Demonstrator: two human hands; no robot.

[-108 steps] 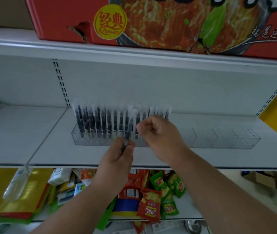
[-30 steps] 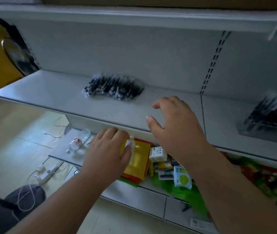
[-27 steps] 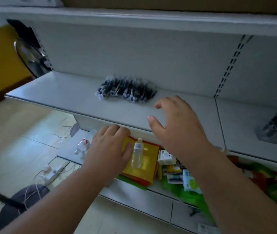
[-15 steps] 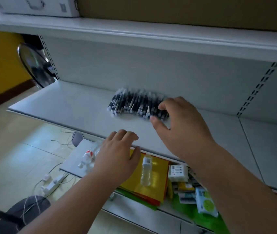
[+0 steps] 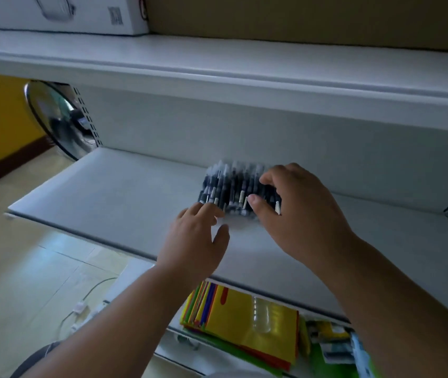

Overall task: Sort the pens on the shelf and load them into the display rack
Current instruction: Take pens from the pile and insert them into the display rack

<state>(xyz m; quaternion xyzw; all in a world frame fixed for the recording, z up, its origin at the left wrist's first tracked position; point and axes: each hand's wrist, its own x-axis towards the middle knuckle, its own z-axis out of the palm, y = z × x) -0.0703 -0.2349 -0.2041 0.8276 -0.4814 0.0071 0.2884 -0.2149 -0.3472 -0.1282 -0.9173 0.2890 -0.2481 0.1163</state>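
Observation:
A pile of black pens with pale caps (image 5: 228, 186) lies on the white shelf (image 5: 124, 192), near its back wall. My right hand (image 5: 296, 211) arches over the right part of the pile, its fingers curled over the far ends and its thumb against the near ends of some pens. My left hand (image 5: 195, 241) reaches in with spread, relaxed fingers, and its fingertips touch the pile's near left edge. The pens rest on the shelf. No display rack is in view.
A round fan (image 5: 56, 118) stands at the shelf's left end. A white box (image 5: 61, 12) and a brown carton (image 5: 310, 17) sit on the upper shelf. On the lower shelf lie yellow packs (image 5: 247, 317) and a clear bottle (image 5: 261, 315). Cables cross the floor (image 5: 80, 304).
My view swung left from the rack to the loose pen pile. Both hands moved forward onto it: the right now covers its right part, the left reached its near edge.

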